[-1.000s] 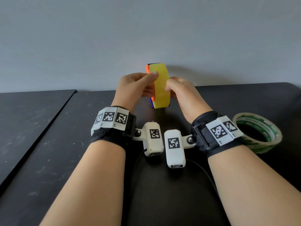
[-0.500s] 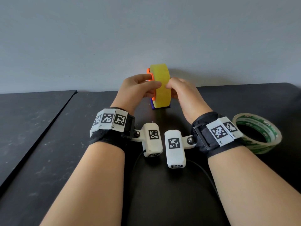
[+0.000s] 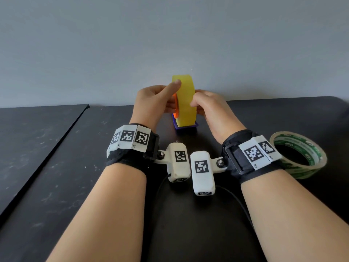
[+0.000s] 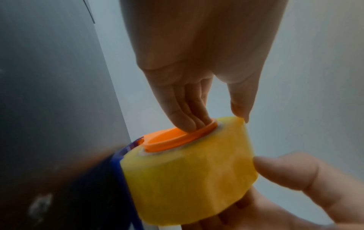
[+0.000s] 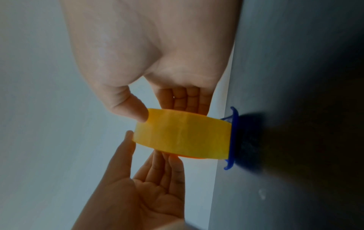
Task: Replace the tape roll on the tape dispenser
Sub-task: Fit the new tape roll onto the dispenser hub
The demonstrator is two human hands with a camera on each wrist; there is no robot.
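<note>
While the left hand (image 3: 154,103) pinches the yellow roll (image 3: 185,103) and presses its orange hub (image 4: 175,140), the right hand (image 3: 209,108) grips the far side, steadying it upright over the blue dispenser (image 3: 186,127).

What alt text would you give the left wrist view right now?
A yellow tape roll on an orange plastic hub stands on a blue dispenser base; the left hand has its fingertips in the hub and thumb on the rim. The right hand holds its other side.
</note>
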